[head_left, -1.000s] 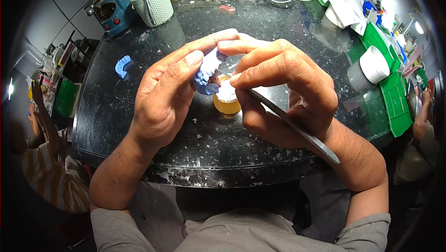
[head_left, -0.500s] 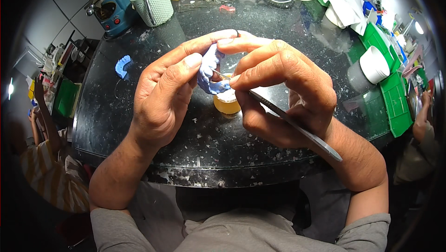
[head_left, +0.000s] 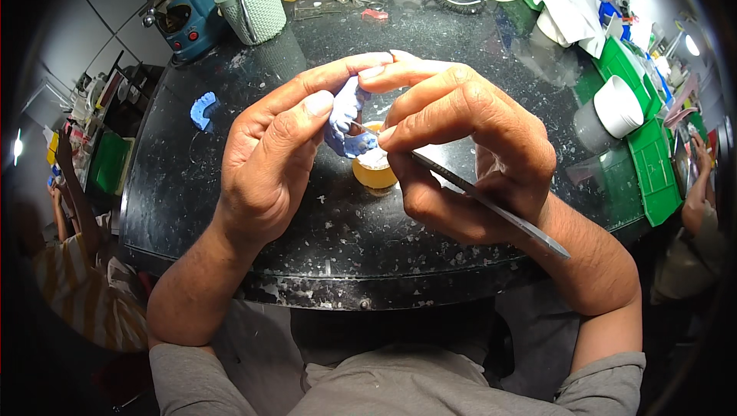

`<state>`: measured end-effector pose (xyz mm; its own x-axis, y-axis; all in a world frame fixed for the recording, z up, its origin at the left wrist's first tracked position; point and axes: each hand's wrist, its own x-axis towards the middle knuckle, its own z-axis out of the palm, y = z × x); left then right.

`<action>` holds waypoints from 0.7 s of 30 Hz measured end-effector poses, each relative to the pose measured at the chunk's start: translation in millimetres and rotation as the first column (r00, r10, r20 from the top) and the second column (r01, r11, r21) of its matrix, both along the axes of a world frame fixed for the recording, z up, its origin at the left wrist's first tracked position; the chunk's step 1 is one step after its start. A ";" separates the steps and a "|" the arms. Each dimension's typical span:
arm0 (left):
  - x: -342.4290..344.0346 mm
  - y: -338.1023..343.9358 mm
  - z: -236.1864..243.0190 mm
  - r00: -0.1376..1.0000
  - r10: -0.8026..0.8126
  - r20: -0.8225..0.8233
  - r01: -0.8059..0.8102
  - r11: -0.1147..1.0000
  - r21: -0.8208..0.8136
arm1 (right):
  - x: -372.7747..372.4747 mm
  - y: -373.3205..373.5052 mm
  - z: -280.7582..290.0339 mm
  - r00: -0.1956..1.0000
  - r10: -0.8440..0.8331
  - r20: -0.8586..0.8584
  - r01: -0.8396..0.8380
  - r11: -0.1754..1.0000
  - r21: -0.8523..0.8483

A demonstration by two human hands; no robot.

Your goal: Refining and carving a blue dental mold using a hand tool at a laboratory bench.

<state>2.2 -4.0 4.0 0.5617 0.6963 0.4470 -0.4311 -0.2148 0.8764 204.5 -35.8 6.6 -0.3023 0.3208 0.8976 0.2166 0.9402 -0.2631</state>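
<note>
My left hand grips a blue dental model between thumb and fingers, above the middle of the table. In my right hand is a slim metal dental carver, held like a pen. The carver's thin tip points into the inner side of the model's arch; whether it touches cannot be made out. My right fingertips rest against the model's upper end, close to my left fingertips. Below the model stands a small yellow pot with white on its top, partly covered by model and hand.
On the black table lies another blue dental arch, at left. Behind it stand a blue machine and a pale green tool basket. A white cup and green trays line the right. Other people work at both sides.
The carver's rear end has shifted slightly up and right. The model has tilted a little, and my fingertips at its top have moved slightly. A co-worker's hand at far right has risen.
</note>
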 end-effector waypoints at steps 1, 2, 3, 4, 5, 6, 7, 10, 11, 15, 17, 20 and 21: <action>0.0 -0.2 -0.1 1.000 0.000 -0.001 0.000 1.000 -0.003 | 0.0 -0.1 0.1 1.000 -0.007 0.001 0.007 1.000 0.000; -0.1 -0.3 -0.1 1.000 0.001 -0.002 -0.001 1.000 -0.005 | -0.2 -0.8 0.7 1.000 -0.007 0.001 0.007 1.000 0.000; -0.2 0.0 -0.5 1.000 0.001 -0.002 -0.001 1.000 -0.005 | -0.4 -1.8 1.5 1.000 -0.016 0.005 0.016 1.000 -0.003; -0.5 0.4 -0.8 1.000 0.001 -0.005 -0.001 1.000 0.001 | -0.5 -2.2 2.0 1.000 -0.024 0.010 0.025 1.000 -0.006; -0.7 0.6 -0.8 1.000 0.002 -0.008 -0.001 1.000 0.007 | -0.3 -1.9 1.9 1.000 -0.024 0.009 0.024 1.000 -0.006; -0.6 0.2 -0.2 1.000 0.002 -0.009 -0.002 1.000 0.008 | 0.0 -1.3 1.8 1.000 -0.012 0.006 0.012 1.000 -0.010; -0.2 -0.7 0.5 1.000 0.012 -0.010 -0.012 1.000 0.010 | 0.4 -1.3 1.7 1.000 -0.001 0.003 0.001 1.000 -0.015; -0.2 0.2 -0.2 0.999 0.030 -0.023 -0.029 0.999 0.035 | 0.2 -2.4 2.9 1.000 -0.014 0.015 0.015 1.000 -0.020; -0.6 0.7 -0.4 0.999 0.038 -0.035 -0.036 0.998 0.059 | 0.5 -2.1 3.0 1.000 -0.014 0.015 0.014 1.000 -0.019; -1.5 -0.1 0.4 0.999 0.027 -0.028 -0.027 0.999 0.025 | 0.6 -2.6 2.9 1.000 0.010 0.006 -0.010 1.000 -0.029; -2.1 0.1 -0.1 0.998 0.046 -0.044 -0.044 0.998 0.038 | 0.4 -2.6 3.0 1.000 0.010 -0.007 -0.010 0.999 -0.045; -0.1 -0.1 0.5 0.995 0.081 -0.050 -0.076 0.993 0.086 | 1.3 -1.4 2.8 0.999 0.003 0.035 -0.003 1.000 0.002; 0.6 -0.4 0.0 0.996 0.080 -0.050 -0.076 0.993 0.086 | 0.6 -1.4 2.0 1.000 -0.004 0.022 0.004 1.000 0.000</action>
